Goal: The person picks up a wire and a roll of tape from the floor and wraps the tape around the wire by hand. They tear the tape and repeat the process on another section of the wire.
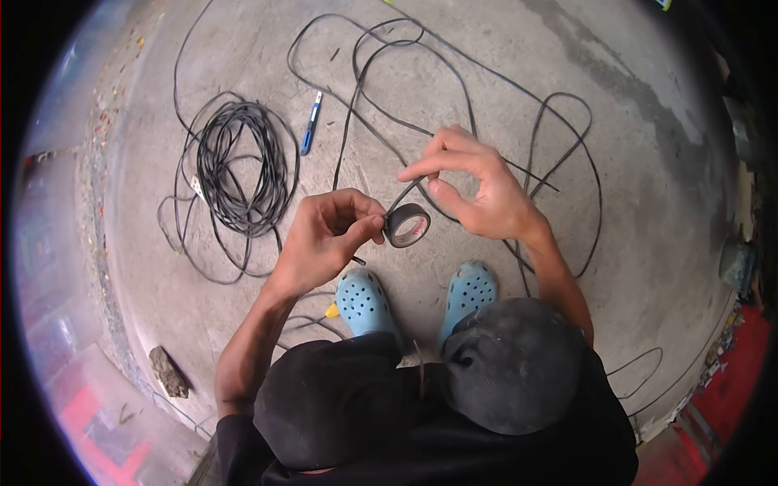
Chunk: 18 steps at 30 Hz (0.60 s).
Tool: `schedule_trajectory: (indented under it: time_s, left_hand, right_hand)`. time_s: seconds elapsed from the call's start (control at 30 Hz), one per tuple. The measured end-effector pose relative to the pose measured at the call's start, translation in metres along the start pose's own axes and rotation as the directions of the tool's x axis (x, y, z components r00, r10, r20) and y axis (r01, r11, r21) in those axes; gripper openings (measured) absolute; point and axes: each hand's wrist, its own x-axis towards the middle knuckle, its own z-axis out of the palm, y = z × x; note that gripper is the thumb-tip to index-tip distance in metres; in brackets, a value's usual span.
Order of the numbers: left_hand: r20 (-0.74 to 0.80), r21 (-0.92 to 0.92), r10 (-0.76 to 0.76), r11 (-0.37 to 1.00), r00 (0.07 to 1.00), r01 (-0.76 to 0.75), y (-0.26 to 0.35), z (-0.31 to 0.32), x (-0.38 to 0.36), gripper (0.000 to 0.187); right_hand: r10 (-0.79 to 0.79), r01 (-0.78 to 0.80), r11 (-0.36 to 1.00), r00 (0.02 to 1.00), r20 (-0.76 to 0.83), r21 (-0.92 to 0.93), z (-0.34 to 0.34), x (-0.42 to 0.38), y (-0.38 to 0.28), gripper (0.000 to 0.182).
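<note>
Concrete [664,227]: left hand [328,239] pinches 1 cable [402,195] by 1 tape [399,217]; right hand [485,188]: grip unclear.

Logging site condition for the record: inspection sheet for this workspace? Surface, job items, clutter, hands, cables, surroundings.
Surface: concrete floor, dark stain at upper right.
Job's things: black tape roll at the left hand; dark strand between the hands, cable or tape unclear.
Clutter: blue utility knife beside the coil; rough stone at lower left.
Hands: left pinching the strand's lower end; right hand at its upper end, contact unclear.
Cables: black cable coil at left; loose black cable looped across the floor.
Surroundings: light-blue clogs worn by the person; red surface at right edge, blurred.
</note>
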Motion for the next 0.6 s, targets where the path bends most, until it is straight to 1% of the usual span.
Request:
schedule_trajectory:
  time_s: [0.03, 0.1, 0.13, 0.2, 0.33, 0.37, 0.47, 0.57, 0.6]
  left_hand:
    - [-0.013, 0.025, 0.001, 1.0, 1.0, -0.001, -0.002, 0.001, -0.001, 0.013]
    - [-0.033, 0.075, -0.001, 0.997, 0.999, 0.003, -0.006, 0.006, -0.004, 0.012]
    - [-0.04, 0.143, 0.013, 0.99, 0.999, -0.007, -0.007, 0.009, -0.005, 0.012]
    - [-0.052, 0.273, 0.038, 0.962, 0.998, -0.022, -0.005, 0.016, -0.007, 0.01]
    - [-0.057, 0.361, 0.058, 0.932, 0.997, -0.033, -0.002, 0.017, -0.006, 0.009]
    - [-0.08, 0.34, 0.098, 0.938, 0.992, -0.066, -0.002, 0.019, -0.007, 0.009]
    - [-0.059, 0.484, 0.152, 0.869, 0.987, -0.105, 0.009, 0.017, -0.007, 0.008]
    - [0.034, 0.475, 0.075, 0.876, 0.997, -0.082, 0.014, 0.007, -0.007, 0.011]
    - [0.036, 0.44, 0.052, 0.896, 0.998, -0.062, 0.014, 0.004, -0.006, 0.012]
  right_hand:
    - [0.009, -0.008, 1.0, 1.0, -0.006, 0.023, 0.003, -0.003, 0.001, 0.021]
    - [0.034, -0.037, 0.997, 0.999, 0.04, 0.074, 0.013, -0.008, -0.004, 0.021]
    - [0.046, -0.052, 0.994, 0.997, 0.064, 0.099, 0.019, -0.011, -0.007, 0.021]
    - [0.101, -0.107, 0.989, 0.993, 0.065, 0.1, 0.028, -0.015, -0.011, 0.02]
    - [0.173, -0.177, 0.982, 0.983, 0.057, 0.064, 0.035, -0.018, -0.014, 0.017]
    - [0.183, -0.186, 0.981, 0.982, 0.047, 0.048, 0.036, -0.019, -0.015, 0.015]
    - [0.217, -0.219, 0.972, 0.976, 0.033, 0.08, 0.041, -0.019, -0.015, 0.014]
    - [0.223, -0.224, 0.97, 0.975, 0.024, 0.098, 0.042, -0.018, -0.015, 0.012]
    - [0.223, -0.224, 0.97, 0.975, 0.027, 0.098, 0.042, -0.018, -0.016, 0.012]
